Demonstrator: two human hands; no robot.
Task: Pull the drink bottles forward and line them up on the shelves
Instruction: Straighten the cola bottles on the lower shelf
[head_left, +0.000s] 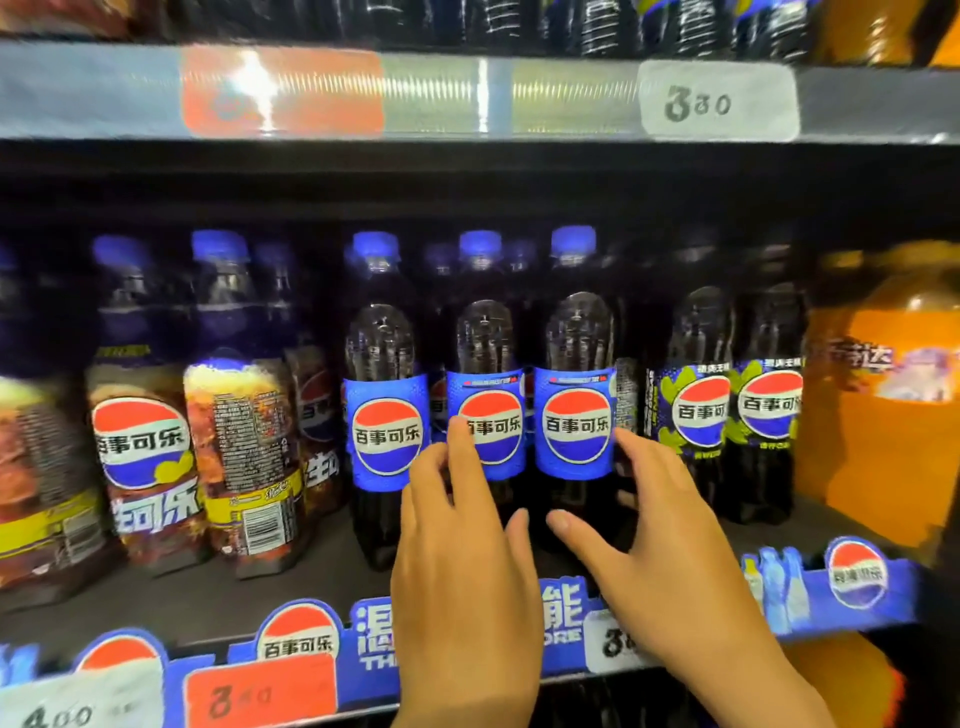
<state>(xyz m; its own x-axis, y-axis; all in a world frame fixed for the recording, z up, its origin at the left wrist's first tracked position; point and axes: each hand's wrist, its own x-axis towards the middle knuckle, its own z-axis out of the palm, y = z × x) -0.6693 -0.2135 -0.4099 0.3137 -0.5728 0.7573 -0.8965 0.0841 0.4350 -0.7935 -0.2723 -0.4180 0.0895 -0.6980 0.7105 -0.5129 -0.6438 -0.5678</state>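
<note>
Fingers first: your left hand (457, 571) has them curved round the middle blue-label bottle (488, 410), index fingertip up on the logo, thumb on the bottle's right side low down. Your right hand (670, 551) is cupped round the right blue-label bottle (576, 410), fingers reaching behind its right side, thumb pointing in across the dark lower body. Whether either grip is tight I cannot tell, but both hands wrap their bottles.

Those two stand upright, side by side and touching, a little back from the front edge of the shelf (218, 603). Just to their left stands a third blue-label bottle (384, 415), upright, untouched. More blue caps show in the row behind.

Toward the left end sit the brown-label bottles (145, 452), one turned so its barcode faces you. Right of your right hand, two purple-and-green label bottles (727, 410) stand together, and beyond them, at the right end, a big orange bottle (883, 395).

Along the front edge runs a blue price strip (857, 587) with a red tag (260, 691) at lower left. Overhead, the upper shelf edge carries a white price tag (717, 101) reading 380.
</note>
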